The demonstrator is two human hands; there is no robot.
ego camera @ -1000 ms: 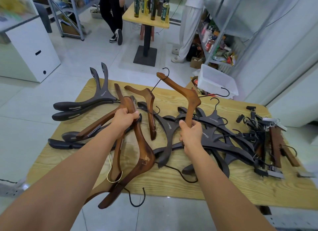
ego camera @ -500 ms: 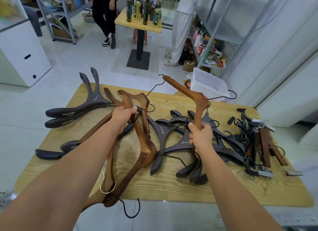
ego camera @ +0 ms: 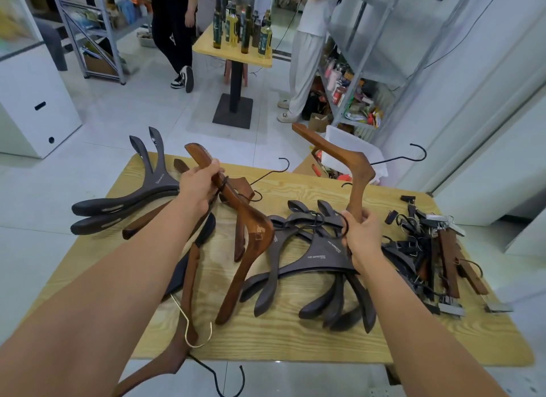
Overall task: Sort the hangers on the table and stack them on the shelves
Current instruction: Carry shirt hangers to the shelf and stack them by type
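Now | left grip [ego camera: 199, 186] clasps brown hangers [ego camera: 251, 228] | right grip [ego camera: 359, 234] clasps upright brown hanger [ego camera: 353, 163]

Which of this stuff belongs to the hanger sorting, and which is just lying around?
Job: brown hangers gripped by left hand; single brown hanger in right hand; dark hangers piled on table; clip hangers at its right end.
Lying about: bottles on small table; white bin; white cabinet.
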